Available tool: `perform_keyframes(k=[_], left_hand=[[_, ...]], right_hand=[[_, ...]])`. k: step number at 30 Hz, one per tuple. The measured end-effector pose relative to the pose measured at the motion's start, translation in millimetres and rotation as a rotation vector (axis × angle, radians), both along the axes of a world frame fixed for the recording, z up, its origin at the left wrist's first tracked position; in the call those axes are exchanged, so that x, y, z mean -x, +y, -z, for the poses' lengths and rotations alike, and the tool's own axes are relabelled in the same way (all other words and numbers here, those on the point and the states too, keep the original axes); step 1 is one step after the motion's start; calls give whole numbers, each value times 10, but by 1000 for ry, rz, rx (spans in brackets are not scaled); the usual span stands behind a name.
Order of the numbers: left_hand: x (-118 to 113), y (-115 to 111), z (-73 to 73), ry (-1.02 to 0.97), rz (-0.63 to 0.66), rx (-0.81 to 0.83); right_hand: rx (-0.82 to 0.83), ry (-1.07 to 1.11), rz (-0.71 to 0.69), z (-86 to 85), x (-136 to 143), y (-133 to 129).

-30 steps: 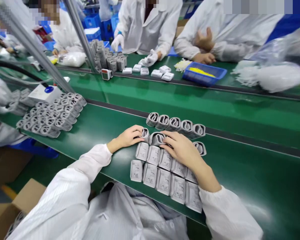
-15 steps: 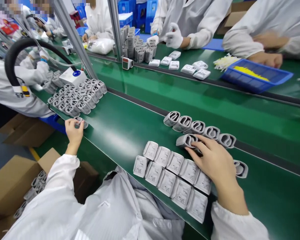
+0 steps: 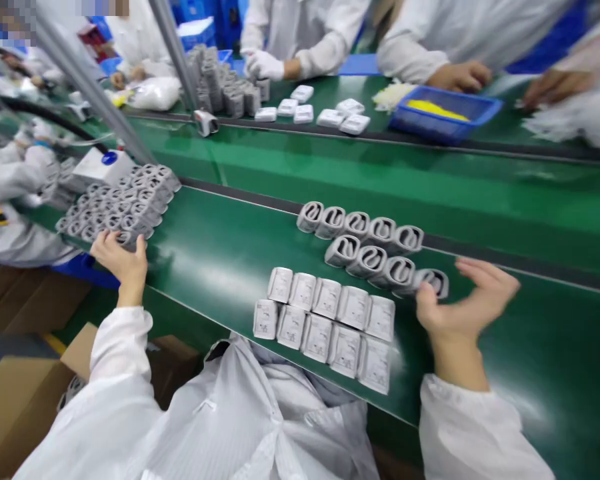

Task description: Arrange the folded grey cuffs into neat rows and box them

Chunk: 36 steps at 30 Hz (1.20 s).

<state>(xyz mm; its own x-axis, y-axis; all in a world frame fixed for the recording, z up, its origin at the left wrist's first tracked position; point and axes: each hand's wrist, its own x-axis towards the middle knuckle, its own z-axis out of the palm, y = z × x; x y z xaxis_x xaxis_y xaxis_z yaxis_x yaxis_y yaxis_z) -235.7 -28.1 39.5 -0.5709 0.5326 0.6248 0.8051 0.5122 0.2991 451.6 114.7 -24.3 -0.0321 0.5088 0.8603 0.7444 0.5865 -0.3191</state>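
My left hand [image 3: 123, 260] is at the near side of a block of rolled grey cuffs [image 3: 125, 200], thumb and fingers around one rolled cuff [image 3: 125, 237] at its front edge. My right hand [image 3: 467, 303] has its fingers spread and nothing in its grasp. Its thumb is at the right-end cuff [image 3: 434, 281] of a short row of rolled cuffs [image 3: 373, 261]. Behind that row stands another row of rolled cuffs [image 3: 357, 223]. Nearer me, two rows of cuffs lie with printed faces up [image 3: 317, 337].
The green work surface [image 3: 215, 247] has a dark rail behind it. Across it stand white devices [image 3: 303, 113], stacked cuffs [image 3: 225, 90] and a blue tray [image 3: 440, 123] with yellow pieces. Co-workers' hands move there. A metal post [image 3: 100, 87] rises at left; cardboard boxes [image 3: 20, 407] stand below.
The view has swung right. My right hand has let go of the cuff row and moved right, fingers spread. My left hand has brought its cuff up against the block.
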Motion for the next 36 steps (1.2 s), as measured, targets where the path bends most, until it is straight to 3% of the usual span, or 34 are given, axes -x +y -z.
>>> perform_keyframes(k=[2, 5, 8, 13, 17, 20, 26, 31, 36], left_hand=[[-297, 134, 110, 43, 183, -23], [-938, 431, 328, -126, 637, 87], [-1565, 831, 457, -412, 981, 368], [-2195, 1619, 397, -609, 1175, 508], [-2562, 2043, 391, -529, 1376, 537], [-2709, 2126, 447, -510, 1445, 531], [-2719, 2070, 511, -664, 1313, 484], [-2771, 2060, 447, -658, 1427, 462], [-2814, 2037, 380, -643, 1463, 428]], right_hand=[[172, -44, -8, 106, -43, 3], [362, -31, 13, 240, -69, 46], [444, 22, 21, 332, -95, 105], [565, 10, 7, 320, 0, 163], [579, -15, -23, 160, 335, 205], [681, 114, -68, 72, 558, 217], [858, 347, -295, 59, 585, 88], [858, 444, -213, 80, 541, 67], [904, 369, -185, 59, 490, 62]])
